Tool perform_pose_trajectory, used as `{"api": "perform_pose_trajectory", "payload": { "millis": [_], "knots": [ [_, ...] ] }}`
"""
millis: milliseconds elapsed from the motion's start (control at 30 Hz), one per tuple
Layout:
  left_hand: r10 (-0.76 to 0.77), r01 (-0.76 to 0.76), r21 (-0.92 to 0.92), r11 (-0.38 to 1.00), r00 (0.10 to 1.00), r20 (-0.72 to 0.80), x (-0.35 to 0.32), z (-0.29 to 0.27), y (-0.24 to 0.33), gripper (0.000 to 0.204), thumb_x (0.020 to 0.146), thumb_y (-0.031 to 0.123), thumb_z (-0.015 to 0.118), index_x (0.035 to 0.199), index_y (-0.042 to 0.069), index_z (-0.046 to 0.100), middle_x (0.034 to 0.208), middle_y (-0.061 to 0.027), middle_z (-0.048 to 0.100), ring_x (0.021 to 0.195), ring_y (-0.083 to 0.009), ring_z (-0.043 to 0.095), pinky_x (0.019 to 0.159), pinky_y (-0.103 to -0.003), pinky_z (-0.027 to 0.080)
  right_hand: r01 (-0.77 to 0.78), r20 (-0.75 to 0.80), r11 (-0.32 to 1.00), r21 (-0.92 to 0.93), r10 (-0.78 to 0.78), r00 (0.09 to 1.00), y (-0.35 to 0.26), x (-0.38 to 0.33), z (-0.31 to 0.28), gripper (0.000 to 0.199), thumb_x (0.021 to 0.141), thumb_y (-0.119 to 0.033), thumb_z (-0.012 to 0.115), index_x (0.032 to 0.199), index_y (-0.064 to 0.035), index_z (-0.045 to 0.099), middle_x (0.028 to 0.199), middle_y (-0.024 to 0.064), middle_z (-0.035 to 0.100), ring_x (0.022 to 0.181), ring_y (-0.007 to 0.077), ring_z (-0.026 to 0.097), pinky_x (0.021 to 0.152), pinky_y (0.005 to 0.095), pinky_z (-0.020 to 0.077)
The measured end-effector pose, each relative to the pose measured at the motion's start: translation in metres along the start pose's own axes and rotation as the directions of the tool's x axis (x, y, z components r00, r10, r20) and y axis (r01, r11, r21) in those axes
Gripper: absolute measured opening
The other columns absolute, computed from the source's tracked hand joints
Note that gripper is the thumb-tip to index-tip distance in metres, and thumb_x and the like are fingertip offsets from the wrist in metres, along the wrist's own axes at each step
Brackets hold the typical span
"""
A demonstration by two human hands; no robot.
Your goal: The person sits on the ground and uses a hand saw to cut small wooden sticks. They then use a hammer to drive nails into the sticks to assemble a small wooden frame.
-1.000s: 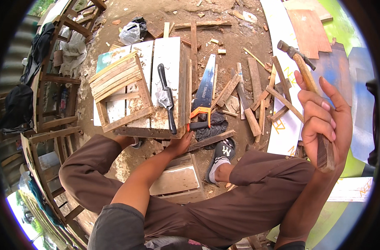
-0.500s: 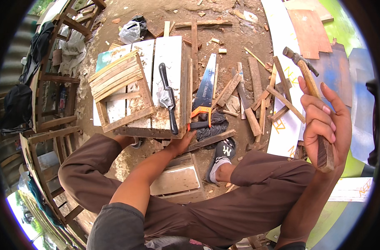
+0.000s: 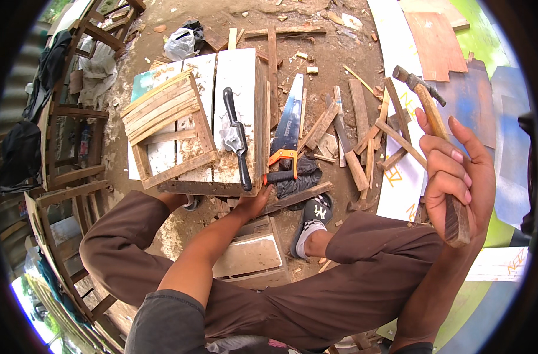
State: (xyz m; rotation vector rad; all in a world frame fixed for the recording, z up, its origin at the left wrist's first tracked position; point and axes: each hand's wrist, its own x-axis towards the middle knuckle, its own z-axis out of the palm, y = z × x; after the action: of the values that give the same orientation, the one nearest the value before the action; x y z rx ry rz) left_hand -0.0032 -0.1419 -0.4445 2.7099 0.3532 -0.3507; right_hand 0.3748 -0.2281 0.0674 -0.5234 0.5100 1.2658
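Observation:
My right hand (image 3: 454,171) is raised at the right, its fingers wrapped round the wooden handle of a hammer (image 3: 431,109). The hammer stands nearly upright with its dark metal head at the top. At the near right corner of a low white-topped bench (image 3: 233,68) is my left hand (image 3: 256,202), just below the handle of a handsaw (image 3: 288,130). Its fingers are mostly hidden, so what they grip, if anything, does not show. On the bench lie a slatted wooden frame (image 3: 168,112) and a black two-handled spokeshave-like tool (image 3: 237,137), with shavings about it.
Loose wood strips (image 3: 357,94) and offcuts lie on the dirt floor right of the bench. A black plastic bag (image 3: 299,177) is under the saw handle. A small wooden box (image 3: 251,253) sits between my legs. Wooden frames (image 3: 74,177) stand at left; painted boards (image 3: 392,194) lie at right.
The view has shifted very slightly. My right hand holds the hammer much as before, and my left hand stays at the bench corner.

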Motion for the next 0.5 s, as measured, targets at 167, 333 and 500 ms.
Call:
{"api": "perform_pose_trajectory", "payload": {
  "millis": [167,333,500],
  "knots": [
    [0.091,-0.121,0.344,0.931,0.991,0.101,0.0,0.0,-0.003,0.052,0.102,0.013,0.048,0.152,0.001,0.05,0.144,-0.0188,0.055,0.138,-0.0347,0.054,0.116,-0.045,0.045,-0.003,-0.016,1.0,0.005,0.003,1.0,0.005,0.003,0.002,0.047,0.113,-0.022,0.046,0.14,0.016,0.046,0.082,0.005,0.043,0.053,0.0109,0.039,0.039,0.027,0.0381],
    [-0.004,0.003,0.007,1.0,0.991,0.137,0.001,0.017,-0.01,0.05,0.111,0.026,0.038,0.153,0.001,0.05,0.159,-0.0174,0.05,0.146,-0.0313,0.049,0.122,-0.046,0.04,-0.01,-0.005,1.0,-0.008,0.01,1.0,0.009,0.006,0.004,0.047,0.113,-0.022,0.045,0.141,0.0161,0.046,0.083,0.0051,0.044,0.054,0.0113,0.039,0.039,0.0274,0.0381],
    [0.271,-0.123,0.99,0.065,0.957,0.101,0.002,0.078,-0.032,0.057,0.115,0.042,0.037,0.152,0.001,0.05,0.158,-0.0144,0.052,0.145,-0.0296,0.05,0.123,-0.05,0.038,-0.019,-0.022,1.0,-0.013,0.018,1.0,0.014,0.008,0.005,0.048,0.112,-0.022,0.045,0.143,0.015,0.045,0.083,0.0053,0.044,0.054,0.0113,0.039,0.039,0.0277,0.0386]
  ]
}}
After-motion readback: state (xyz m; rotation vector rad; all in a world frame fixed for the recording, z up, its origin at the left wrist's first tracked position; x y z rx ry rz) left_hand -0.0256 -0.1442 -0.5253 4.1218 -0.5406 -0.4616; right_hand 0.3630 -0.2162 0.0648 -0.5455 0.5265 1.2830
